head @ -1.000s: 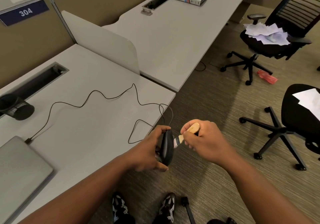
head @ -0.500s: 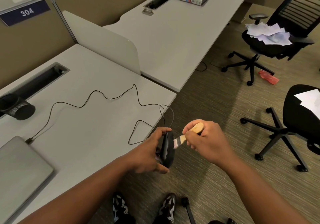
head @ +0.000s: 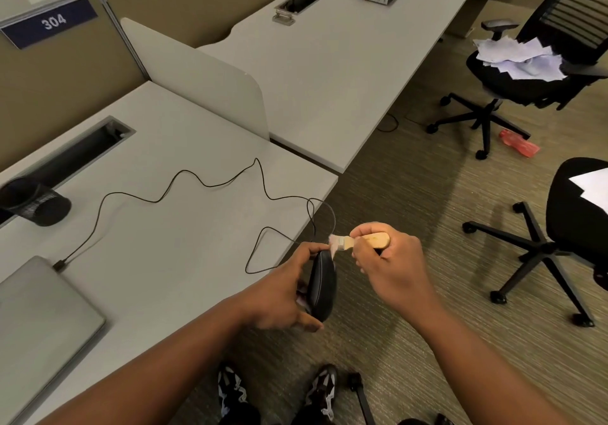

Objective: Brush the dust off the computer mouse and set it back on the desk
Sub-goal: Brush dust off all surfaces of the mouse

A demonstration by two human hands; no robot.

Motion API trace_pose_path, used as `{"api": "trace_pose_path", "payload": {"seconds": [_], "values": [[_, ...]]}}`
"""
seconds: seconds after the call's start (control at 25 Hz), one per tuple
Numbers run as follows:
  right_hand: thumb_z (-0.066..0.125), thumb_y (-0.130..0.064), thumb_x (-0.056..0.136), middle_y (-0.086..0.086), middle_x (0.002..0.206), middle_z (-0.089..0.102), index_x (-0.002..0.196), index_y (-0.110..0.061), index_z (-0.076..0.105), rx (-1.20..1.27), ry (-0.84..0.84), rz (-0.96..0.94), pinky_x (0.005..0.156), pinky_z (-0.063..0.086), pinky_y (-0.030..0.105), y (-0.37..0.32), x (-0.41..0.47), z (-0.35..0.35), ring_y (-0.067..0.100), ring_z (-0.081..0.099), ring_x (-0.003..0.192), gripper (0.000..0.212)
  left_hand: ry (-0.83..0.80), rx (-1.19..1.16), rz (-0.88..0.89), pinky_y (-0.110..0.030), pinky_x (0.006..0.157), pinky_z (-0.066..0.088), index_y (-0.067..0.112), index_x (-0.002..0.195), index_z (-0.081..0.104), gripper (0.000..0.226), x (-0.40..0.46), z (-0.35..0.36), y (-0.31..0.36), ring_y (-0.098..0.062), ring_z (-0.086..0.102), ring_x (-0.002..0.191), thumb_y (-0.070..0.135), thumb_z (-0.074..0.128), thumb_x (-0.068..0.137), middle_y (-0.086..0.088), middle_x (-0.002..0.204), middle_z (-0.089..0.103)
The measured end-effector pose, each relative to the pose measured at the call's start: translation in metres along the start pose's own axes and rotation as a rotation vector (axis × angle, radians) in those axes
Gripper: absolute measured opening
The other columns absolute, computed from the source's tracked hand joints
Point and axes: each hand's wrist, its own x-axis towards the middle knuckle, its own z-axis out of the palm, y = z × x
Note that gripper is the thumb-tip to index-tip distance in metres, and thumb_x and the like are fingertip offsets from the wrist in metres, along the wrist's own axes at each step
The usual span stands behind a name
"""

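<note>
Just off the front edge of the worktop (head: 184,237), above the carpeted floor (head: 411,214), the left hand (head: 279,289) was closed around a black computer mouse (head: 321,285), holding it on edge with the thumb at its lower end and the fingers over its upper end. The right hand (head: 391,260) was closed around the wooden handle of a small brush (head: 362,241), with the pale bristles touching the upper end of the mouse. The mouse cable (head: 184,174) ran from the mouse in loose curves across the worktop, away from the left hand, to a plug at the edge of a closed grey laptop (head: 39,319). Beyond the laptop, a black mesh pen cup (head: 36,202) stood near a cable slot (head: 75,151). To the right of the right hand stood a black office chair (head: 566,237).
</note>
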Motion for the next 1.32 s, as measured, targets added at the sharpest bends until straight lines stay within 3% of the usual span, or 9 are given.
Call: {"api": "trace_pose_path", "payload": {"seconds": [0.12, 0.36, 0.48, 0.72, 0.88, 1.04, 1.12, 1.24, 1.32], "values": [[0.064, -0.013, 0.097, 0.014, 0.068, 0.071, 0.087, -0.034, 0.071, 0.050, 0.037, -0.007, 0.054, 0.052, 0.060, 0.004, 0.003, -0.005, 0.043, 0.065, 0.064, 0.025, 0.005, -0.037, -0.005, -0.038, 0.096, 0.063, 0.074, 0.135, 0.018, 0.120, 0.003, -0.002, -0.002, -0.019, 0.063, 0.126, 0.005, 0.095, 0.072, 0.008, 0.153, 0.042], [0.065, -0.018, 0.099, 0.012, 0.077, 0.074, 0.091, -0.038, 0.075, 0.021, -0.213, 0.056, 0.065, 0.055, 0.064, 0.017, 0.010, -0.024, 0.045, 0.067, 0.076, 0.023, 0.041, -0.109, 0.000, -0.043, 0.092, 0.064, 0.060, 0.145, 0.022, 0.116, 0.007, -0.005, -0.005, -0.027, 0.059, 0.130, 0.004, 0.094, 0.072, 0.011, 0.155, 0.037], [0.065, -0.019, 0.099, 0.010, 0.078, 0.074, 0.095, -0.040, 0.074, 0.009, -0.244, 0.030, 0.069, 0.056, 0.064, 0.020, 0.013, -0.034, 0.042, 0.067, 0.078, 0.024, 0.043, -0.114, 0.002, -0.047, 0.095, 0.063, 0.059, 0.147, 0.020, 0.117, 0.009, -0.007, -0.006, -0.027, 0.057, 0.134, 0.006, 0.093, 0.073, 0.010, 0.156, 0.037], [0.066, -0.018, 0.100, 0.003, 0.077, 0.069, 0.096, -0.044, 0.073, -0.073, -0.356, -0.020, 0.063, 0.052, 0.050, 0.026, 0.018, -0.042, 0.025, 0.060, 0.065, 0.027, 0.060, -0.156, 0.013, -0.047, 0.097, 0.062, 0.054, 0.150, 0.019, 0.115, 0.009, -0.005, -0.007, -0.028, 0.057, 0.132, 0.003, 0.089, 0.075, 0.009, 0.153, 0.039], [0.070, -0.013, 0.097, -0.016, 0.092, 0.070, 0.098, -0.043, 0.075, -0.088, -0.367, -0.143, 0.069, 0.053, 0.028, 0.025, 0.017, -0.040, 0.011, 0.064, 0.079, 0.031, 0.091, -0.187, 0.013, -0.049, 0.096, 0.062, 0.053, 0.152, 0.021, 0.116, 0.010, -0.007, -0.009, -0.031, 0.057, 0.133, 0.005, 0.090, 0.073, 0.008, 0.154, 0.038], [0.071, -0.014, 0.097, -0.012, 0.093, 0.072, 0.101, -0.043, 0.074, -0.094, -0.470, -0.161, 0.073, 0.055, 0.036, 0.026, 0.017, -0.044, 0.014, 0.065, 0.082, 0.030, 0.126, -0.195, -0.004, -0.048, 0.096, 0.062, 0.054, 0.151, 0.021, 0.116, 0.011, -0.006, -0.011, -0.031, 0.057, 0.133, 0.005, 0.092, 0.072, 0.009, 0.155, 0.038], [0.070, -0.013, 0.097, -0.015, 0.095, 0.071, 0.102, -0.044, 0.074, -0.100, -0.458, -0.191, 0.075, 0.055, 0.034, 0.022, 0.017, -0.043, 0.012, 0.065, 0.086, 0.032, 0.130, -0.199, -0.011, -0.047, 0.095, 0.063, 0.054, 0.150, 0.022, 0.115, 0.010, -0.005, -0.010, -0.031, 0.058, 0.131, 0.004, 0.092, 0.073, 0.009, 0.154, 0.039], [0.069, -0.018, 0.099, -0.016, 0.091, 0.070, 0.101, -0.042, 0.074, -0.106, -0.584, -0.172, 0.073, 0.054, 0.031, 0.017, 0.018, -0.046, 0.007, 0.063, 0.082, 0.025, 0.169, -0.198, -0.025, -0.047, 0.095, 0.063, 0.054, 0.149, 0.022, 0.115, 0.010, -0.003, -0.009, -0.031, 0.061, 0.128, 0.004, 0.092, 0.073, 0.006, 0.153, 0.040], [0.066, -0.026, 0.100, -0.005, 0.086, 0.072, 0.100, -0.038, 0.074, 0.037, -0.609, -0.084, 0.070, 0.054, 0.036, 0.016, 0.017, -0.051, 0.020, 0.064, 0.077, 0.015, 0.210, -0.190, -0.038, -0.047, 0.095, 0.063, 0.054, 0.149, 0.020, 0.115, 0.009, -0.003, -0.008, -0.031, 0.061, 0.129, 0.004, 0.092, 0.074, 0.005, 0.154, 0.039]]}}
